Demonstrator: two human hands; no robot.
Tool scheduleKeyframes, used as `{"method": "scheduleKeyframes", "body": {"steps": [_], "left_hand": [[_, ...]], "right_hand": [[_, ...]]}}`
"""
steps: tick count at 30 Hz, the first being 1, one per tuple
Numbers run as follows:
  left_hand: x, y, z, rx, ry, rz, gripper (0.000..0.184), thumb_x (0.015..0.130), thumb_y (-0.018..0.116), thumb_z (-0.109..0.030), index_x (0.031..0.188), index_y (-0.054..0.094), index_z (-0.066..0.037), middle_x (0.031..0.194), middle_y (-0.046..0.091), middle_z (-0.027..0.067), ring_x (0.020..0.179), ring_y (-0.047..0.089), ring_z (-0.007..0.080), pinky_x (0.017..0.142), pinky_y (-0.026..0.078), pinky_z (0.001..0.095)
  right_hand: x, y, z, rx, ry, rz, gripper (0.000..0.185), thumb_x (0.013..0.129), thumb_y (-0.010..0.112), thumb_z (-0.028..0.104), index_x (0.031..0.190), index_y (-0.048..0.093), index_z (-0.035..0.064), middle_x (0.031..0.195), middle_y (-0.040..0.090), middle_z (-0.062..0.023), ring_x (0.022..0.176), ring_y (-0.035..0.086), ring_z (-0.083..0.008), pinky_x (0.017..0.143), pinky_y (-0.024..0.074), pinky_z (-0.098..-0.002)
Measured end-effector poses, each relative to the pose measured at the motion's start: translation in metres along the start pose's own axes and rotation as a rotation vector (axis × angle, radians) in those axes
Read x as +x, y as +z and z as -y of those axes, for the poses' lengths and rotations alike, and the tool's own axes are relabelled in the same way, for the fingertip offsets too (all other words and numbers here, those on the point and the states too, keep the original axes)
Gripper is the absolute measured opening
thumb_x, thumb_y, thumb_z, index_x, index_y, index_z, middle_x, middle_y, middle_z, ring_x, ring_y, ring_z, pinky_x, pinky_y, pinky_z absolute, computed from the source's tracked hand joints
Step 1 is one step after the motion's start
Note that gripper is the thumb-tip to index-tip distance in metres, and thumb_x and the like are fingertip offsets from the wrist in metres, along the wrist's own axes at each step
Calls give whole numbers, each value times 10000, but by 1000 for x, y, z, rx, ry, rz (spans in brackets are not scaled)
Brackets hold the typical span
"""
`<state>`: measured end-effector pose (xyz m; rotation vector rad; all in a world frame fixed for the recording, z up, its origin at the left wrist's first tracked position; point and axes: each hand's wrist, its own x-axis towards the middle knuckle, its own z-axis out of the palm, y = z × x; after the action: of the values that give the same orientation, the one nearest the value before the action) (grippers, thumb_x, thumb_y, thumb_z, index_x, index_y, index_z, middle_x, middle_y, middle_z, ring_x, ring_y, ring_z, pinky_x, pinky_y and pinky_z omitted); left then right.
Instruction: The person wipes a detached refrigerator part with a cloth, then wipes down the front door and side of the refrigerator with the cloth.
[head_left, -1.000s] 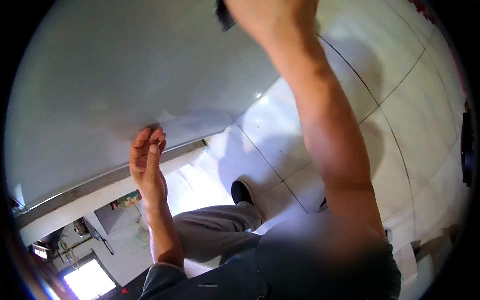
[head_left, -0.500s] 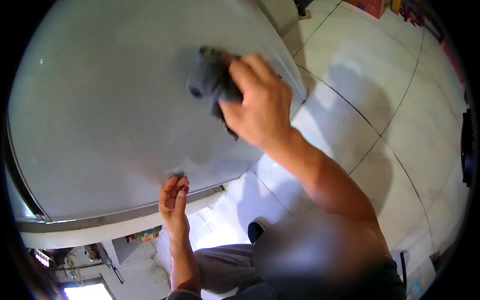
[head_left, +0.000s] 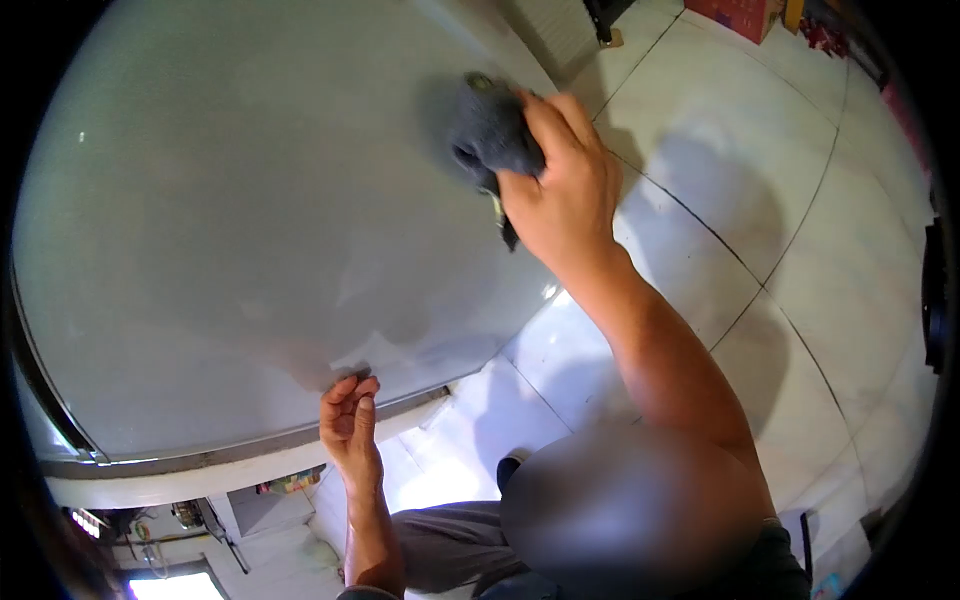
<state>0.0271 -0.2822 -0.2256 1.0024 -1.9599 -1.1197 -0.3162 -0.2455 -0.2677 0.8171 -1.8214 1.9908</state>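
A large smooth grey panel point(head_left: 230, 220) fills the left and upper part of the view. My right hand point(head_left: 565, 185) grips a bunched dark grey cloth point(head_left: 495, 130), which lies against the panel near its right edge; a loose end hangs below. Lower down, my left hand point(head_left: 350, 420) is at the panel's bottom edge, its fingers curled and apart with nothing seen between them. Its fingertips are close to the panel; whether they touch it I cannot tell.
Pale floor tiles point(head_left: 740, 220) lie to the right. A red box point(head_left: 735, 15) stands at the top right. My shoe point(head_left: 510, 468) and grey trouser leg point(head_left: 450, 545) show below. Small items point(head_left: 290, 483) sit beyond the panel's lower edge at the bottom left.
From out of the top of the view, my right hand has come down with the cloth, then shifted right and slightly up along the panel. My left hand appears lower and farther right.
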Motion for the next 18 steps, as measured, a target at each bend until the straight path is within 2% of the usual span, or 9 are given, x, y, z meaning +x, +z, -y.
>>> {"method": "scheduleKeyframes", "body": {"steps": [6,8,10,11,12,14,15,16,18], "left_hand": [[1,5,-6,7,-25,-23,262,932,578,0,1190,534,0,1094,658,129,1070,610,187,991,450,330],[-2,4,-6,5,-31,-15,281,931,579,2,1208,526,2,1112,653,132,1082,606,190,991,449,329],[-3,5,-9,1,-12,15,318,929,600,-39,1237,522,-14,1141,648,138,1089,604,219,1014,444,380],[-4,4,-8,21,-6,34,367,928,602,-40,1278,494,-14,1183,632,138,1114,590,223,1022,435,378],[-5,5,-9,25,-5,28,367,928,602,-40,1278,494,-14,1183,632,138,1114,590,223,1022,435,378],[-5,8,-13,36,-14,19,346,929,594,-33,1260,496,-8,1154,640,145,1100,595,220,1010,438,371],[-5,6,-12,37,-14,17,346,929,594,-33,1260,496,-8,1154,640,145,1100,595,220,1010,438,371],[-3,4,-9,40,-20,15,336,928,593,-31,1248,496,-5,1141,642,149,1094,596,217,1003,442,368],[-4,3,-5,40,-25,15,326,926,591,-30,1237,497,-3,1127,643,154,1089,597,215,995,446,366]], "right_hand": [[5,-11,8,10,90,69,425,695,653,64,1118,619,75,974,597,-92,894,620,-332,744,508,-417],[23,-7,30,70,56,37,475,690,652,50,1159,586,76,1015,596,-110,917,616,-348,758,506,-428],[36,-2,50,260,-86,-120,425,718,684,46,1138,623,55,957,608,-128,899,610,-333,772,498,-376],[39,-2,54,289,-117,-138,459,746,679,88,1196,591,86,1027,621,-186,928,641,-360,785,513,-420],[33,5,52,297,-116,-137,459,746,679,88,1196,591,86,1027,621,-186,928,641,-360,785,513,-420],[10,19,47,93,-134,-66,481,656,693,7,1117,586,94,974,560,-99,889,595,-315,689,498,-425],[-1,20,58,84,-170,-53,464,649,724,8,1085,596,95,924,531,-76,838,575,-274,649,500,-396],[-26,21,75,121,-261,78,437,674,755,68,1084,604,93,908,519,-56,811,562,-226,634,507,-351],[-37,17,87,152,-276,156,406,695,766,109,1073,619,95,887,511,-37,785,544,-186,599,499,-308]]}}
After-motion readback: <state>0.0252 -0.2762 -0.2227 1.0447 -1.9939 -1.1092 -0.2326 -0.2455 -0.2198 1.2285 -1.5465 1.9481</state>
